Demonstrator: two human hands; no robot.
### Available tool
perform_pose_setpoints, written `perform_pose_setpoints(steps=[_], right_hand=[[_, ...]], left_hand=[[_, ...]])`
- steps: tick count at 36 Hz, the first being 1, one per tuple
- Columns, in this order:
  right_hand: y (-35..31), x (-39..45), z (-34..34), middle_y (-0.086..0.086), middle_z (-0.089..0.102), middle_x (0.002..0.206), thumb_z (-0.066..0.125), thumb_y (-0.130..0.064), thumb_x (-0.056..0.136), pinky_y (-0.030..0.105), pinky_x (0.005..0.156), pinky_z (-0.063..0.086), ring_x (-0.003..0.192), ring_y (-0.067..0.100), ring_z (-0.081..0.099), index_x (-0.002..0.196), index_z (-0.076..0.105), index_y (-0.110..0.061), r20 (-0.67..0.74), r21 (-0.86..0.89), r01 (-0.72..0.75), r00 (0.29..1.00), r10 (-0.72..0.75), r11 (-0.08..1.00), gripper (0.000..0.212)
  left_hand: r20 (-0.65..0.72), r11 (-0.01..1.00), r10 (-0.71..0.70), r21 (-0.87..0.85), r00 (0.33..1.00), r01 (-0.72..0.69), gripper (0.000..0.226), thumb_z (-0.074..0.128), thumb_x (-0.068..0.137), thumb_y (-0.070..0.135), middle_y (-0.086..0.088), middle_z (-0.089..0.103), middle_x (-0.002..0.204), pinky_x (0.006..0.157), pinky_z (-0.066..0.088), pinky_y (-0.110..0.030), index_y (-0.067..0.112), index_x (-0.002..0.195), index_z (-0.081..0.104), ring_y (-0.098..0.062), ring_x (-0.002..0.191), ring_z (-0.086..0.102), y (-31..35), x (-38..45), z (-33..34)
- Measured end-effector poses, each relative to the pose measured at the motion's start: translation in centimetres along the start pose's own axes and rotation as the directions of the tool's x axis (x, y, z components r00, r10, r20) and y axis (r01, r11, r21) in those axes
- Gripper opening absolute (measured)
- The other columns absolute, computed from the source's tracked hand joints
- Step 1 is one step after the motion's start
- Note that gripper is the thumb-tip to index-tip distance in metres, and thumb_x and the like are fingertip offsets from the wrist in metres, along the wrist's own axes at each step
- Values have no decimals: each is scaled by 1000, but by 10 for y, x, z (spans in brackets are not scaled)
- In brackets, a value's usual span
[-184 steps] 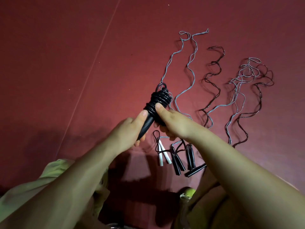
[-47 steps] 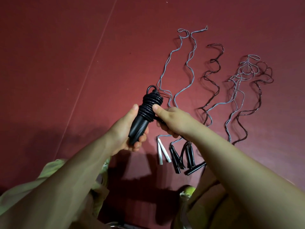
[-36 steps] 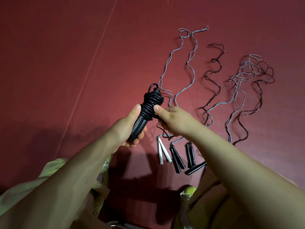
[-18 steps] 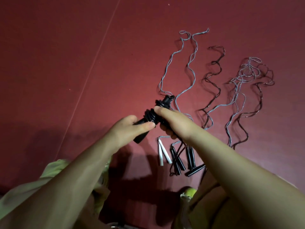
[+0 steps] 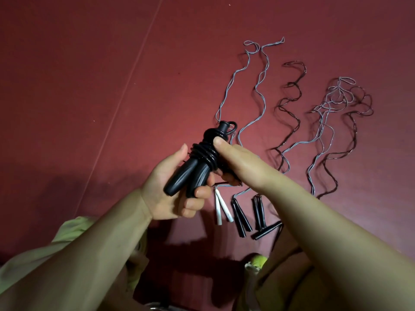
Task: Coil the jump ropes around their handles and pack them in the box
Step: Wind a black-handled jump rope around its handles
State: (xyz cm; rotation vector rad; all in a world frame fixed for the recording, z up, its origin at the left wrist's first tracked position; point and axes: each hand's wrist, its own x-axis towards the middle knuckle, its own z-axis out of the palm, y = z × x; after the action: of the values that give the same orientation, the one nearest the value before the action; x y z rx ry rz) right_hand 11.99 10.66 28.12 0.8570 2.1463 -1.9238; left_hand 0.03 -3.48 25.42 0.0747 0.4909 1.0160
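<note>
A black jump rope (image 5: 203, 151) is wound in several turns around its two black handles (image 5: 186, 176), held above the red floor. My left hand (image 5: 173, 196) grips the lower ends of both handles. My right hand (image 5: 235, 160) holds the coiled upper part, thumb pressed on the coil. On the floor beyond lie several uncoiled ropes: a grey one (image 5: 258, 86) with white handles (image 5: 221, 206), a dark one (image 5: 292, 104) and a tangled grey and dark pair (image 5: 336, 104), with black handles (image 5: 241, 216) beside the white ones. No box is in view.
The red floor (image 5: 89, 75) stretches left and far, with a thin seam line (image 5: 125, 90) running diagonally. My knees in light green cloth (image 5: 74, 227) sit at the bottom edge. Another black handle (image 5: 267, 231) lies close under my right forearm.
The bundle has turned so both handles now show side by side, with a handle tip above the coil. My left hand's grip shifted lower on the handles.
</note>
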Motion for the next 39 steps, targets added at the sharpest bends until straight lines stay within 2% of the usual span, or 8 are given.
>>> perform_pose_setpoints(steps=[4, 9, 17, 23, 27, 32, 35, 39], right_hand=[[-2, 1, 1, -3, 37, 48, 30, -49, 101, 27, 45, 23, 45, 16, 28, 69, 45, -8, -51, -50, -61, 997, 59, 997, 54], [4, 3, -2, 8, 42, 59, 29, -52, 100, 25, 46, 31, 47, 17, 33, 69, 51, -8, -46, -90, -105, 994, 102, 990, 58], [15, 8, -5, 6, 43, 51, 35, -58, 96, 28, 52, 36, 47, 20, 39, 61, 56, -11, -133, -141, -155, 982, 136, 978, 62], [16, 11, -5, 2, 44, 54, 36, -57, 96, 26, 49, 35, 44, 15, 38, 73, 64, -8, -74, -62, -153, 986, 148, 986, 61], [21, 11, -5, 4, 49, 60, 36, -64, 92, 24, 49, 37, 45, 14, 42, 87, 67, -7, -19, 3, -180, 983, 180, 984, 65], [22, 14, -2, -1, 49, 58, 41, -82, 75, 24, 49, 37, 46, 15, 44, 79, 64, -11, -23, 95, -270, 962, 274, 958, 74], [22, 12, 0, 0, 51, 58, 42, -79, 80, 27, 56, 39, 48, 16, 47, 75, 63, -12, -49, 21, -316, 947, 316, 949, 71], [17, 9, -1, 2, 47, 59, 47, -69, 85, 26, 54, 34, 52, 17, 40, 70, 62, -12, -96, 27, -279, 955, 280, 960, 61]], left_hand=[[-273, 998, 42, 64, 961, -25, 74, 28, 75, 74, -3, 51, 56, 38, 34, -17, 9, 75, 65, -15, 36, 43, 2, 3, 11], [-385, 985, 65, 172, 921, 3, 71, 27, 76, 74, -5, 53, 59, 43, 33, -21, 10, 81, 58, -17, 39, 43, 4, 5, 12], [-605, 893, 231, 443, 762, 81, 70, 20, 91, 68, -4, 57, 62, 51, 30, -25, 12, 78, 61, -16, 43, 45, 1, 11, 11], [-671, 797, 384, 588, 634, 140, 61, 31, 92, 63, -1, 59, 59, 53, 36, -24, 13, 78, 63, -15, 47, 48, 0, 13, 6], [-659, 693, 497, 693, 564, 199, 68, 41, 77, 72, -5, 60, 67, 65, 40, -32, 8, 82, 66, -17, 54, 48, -3, 12, -3], [-643, 667, 566, 725, 516, 172, 41, 55, 89, 50, -2, 57, 77, 74, 40, -34, 9, 89, 62, -16, 68, 48, -2, 17, -4], [-627, 628, 596, 753, 502, 197, 53, 68, 68, 60, 2, 54, 79, 73, 40, -34, 12, 88, 60, -16, 76, 49, -2, 16, -7], [-594, 557, 652, 797, 471, 233, 69, 55, 48, 75, 7, 49, 69, 64, 35, -32, 15, 82, 57, -13, 64, 44, -3, 15, -7]])
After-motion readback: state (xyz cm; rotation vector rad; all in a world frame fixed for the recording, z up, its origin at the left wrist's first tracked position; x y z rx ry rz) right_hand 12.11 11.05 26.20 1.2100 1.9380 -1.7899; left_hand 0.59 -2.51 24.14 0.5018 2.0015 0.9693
